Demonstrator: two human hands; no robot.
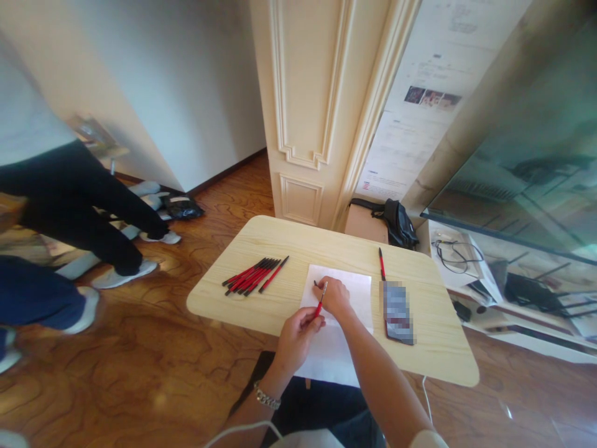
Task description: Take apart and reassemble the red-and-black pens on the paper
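My left hand [298,336] is closed on a red pen [319,308], which tilts up to the right and shows a thin pale, silvery end. Just beyond it, my right hand [334,295] is curled over the white paper [362,292], with a small black piece [316,284] poking out at its fingers. What else that hand grips is hidden. The paper lies on the light wooden table [261,231] and reaches over its near edge. To the left, several red and black pens [252,275] lie in a pile, with one red pen [274,274] just beside it.
Right of the paper are another red pen [382,264] and a phone [397,311], its screen blurred out. Behind the table stand a cream panelled door [308,93] and a black bag [398,224]. People's legs [93,205] are at the left. Cables [459,252] lie on the right-hand shelf.
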